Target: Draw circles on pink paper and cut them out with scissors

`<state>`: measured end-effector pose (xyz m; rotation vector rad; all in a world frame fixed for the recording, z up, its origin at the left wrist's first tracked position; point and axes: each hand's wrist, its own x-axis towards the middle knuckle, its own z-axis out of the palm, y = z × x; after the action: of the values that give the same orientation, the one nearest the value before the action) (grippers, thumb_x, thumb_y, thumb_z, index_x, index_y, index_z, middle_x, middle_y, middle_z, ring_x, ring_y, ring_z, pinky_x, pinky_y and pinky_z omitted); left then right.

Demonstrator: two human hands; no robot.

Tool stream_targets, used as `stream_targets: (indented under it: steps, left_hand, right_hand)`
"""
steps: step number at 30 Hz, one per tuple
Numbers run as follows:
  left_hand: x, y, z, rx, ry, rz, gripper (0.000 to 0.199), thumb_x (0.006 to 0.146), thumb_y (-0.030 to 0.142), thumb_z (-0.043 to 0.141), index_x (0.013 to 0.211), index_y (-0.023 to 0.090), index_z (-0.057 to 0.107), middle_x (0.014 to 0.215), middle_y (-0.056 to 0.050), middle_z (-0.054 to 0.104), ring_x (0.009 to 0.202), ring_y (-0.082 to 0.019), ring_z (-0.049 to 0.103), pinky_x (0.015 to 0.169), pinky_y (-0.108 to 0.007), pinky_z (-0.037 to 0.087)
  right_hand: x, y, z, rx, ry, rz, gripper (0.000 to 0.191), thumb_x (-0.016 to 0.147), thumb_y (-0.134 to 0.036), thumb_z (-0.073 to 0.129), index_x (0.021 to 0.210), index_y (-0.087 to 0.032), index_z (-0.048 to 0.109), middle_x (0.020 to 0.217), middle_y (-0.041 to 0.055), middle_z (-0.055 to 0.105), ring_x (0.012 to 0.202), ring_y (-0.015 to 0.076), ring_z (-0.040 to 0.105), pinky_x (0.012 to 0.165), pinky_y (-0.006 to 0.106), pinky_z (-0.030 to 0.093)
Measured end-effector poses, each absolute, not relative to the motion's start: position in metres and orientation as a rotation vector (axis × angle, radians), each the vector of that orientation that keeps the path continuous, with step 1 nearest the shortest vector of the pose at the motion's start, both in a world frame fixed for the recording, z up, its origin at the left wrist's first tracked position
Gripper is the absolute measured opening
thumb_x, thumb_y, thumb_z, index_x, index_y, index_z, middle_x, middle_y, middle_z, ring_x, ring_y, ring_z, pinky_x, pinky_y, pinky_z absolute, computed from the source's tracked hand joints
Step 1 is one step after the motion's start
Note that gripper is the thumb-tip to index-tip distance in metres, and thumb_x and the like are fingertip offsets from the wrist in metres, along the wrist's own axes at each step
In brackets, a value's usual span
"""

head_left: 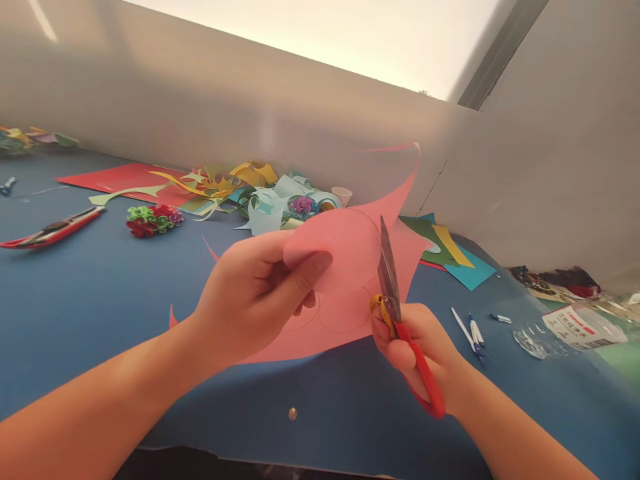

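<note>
My left hand (255,293) pinches a sheet of pink paper (345,247) between thumb and fingers, holding it above the blue table. Round outlines are drawn on the sheet, and its upper right edge is cut into a thin curling strip (407,183). In my right hand (415,347) is a pair of scissors (393,273) with red handles and a yellow wrapping near the pivot. The blades point upward at the right edge of the round pink part; whether they touch the paper I cannot tell. Fingers of my right hand wrap around the handles.
Coloured paper scraps (260,193) lie along the wall, with a paper flower cluster (153,220) and a red utility knife (55,227) at left. Coloured sheets (455,253), a drawing compass (475,333) and a plastic bottle (565,330) lie at right. A small round object (293,414) is near the front edge.
</note>
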<state>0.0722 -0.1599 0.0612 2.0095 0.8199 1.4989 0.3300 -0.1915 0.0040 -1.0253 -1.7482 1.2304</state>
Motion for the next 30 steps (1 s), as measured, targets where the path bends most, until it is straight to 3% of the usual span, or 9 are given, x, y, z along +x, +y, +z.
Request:
stream_targets:
  steps: [30]
  left_hand:
    - [0.0721, -0.1587, 0.0605, 2.057, 0.865, 1.568, 0.032, 0.099, 0.012, 0.062, 0.068, 0.019, 0.060, 0.054, 0.009, 0.058, 0.046, -0.003, 0.051, 0.040, -0.013, 0.039]
  right_hand:
    - [0.3257, -0.1914, 0.0034, -1.033, -1.677, 1.245, 0.074, 0.076, -0.091, 0.074, 0.070, -0.025, 0.041, 0.061, -0.0070, 0.032, 0.053, 0.0103, 0.022, 0.043, 0.027, 0.020]
